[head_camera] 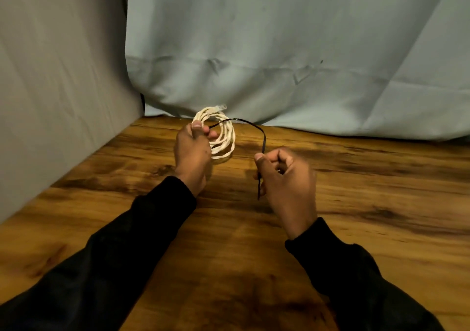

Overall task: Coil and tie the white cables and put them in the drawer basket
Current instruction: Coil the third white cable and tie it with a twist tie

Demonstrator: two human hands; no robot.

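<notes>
Near the table's (356, 203) far edge, left hand (190, 152) grips the coil (223, 137) steady while right hand (284, 175) pinches the tie (263, 137), likely to cinch it.

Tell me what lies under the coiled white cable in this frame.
Below the coiled white cable, gripped by the left hand, is the wooden table, with a faint shadow beneath. The left hand covers the coil's left side; contact with the table cannot be judged.

Long black sleeves (142, 234) — bare hands, no gloves
</notes>
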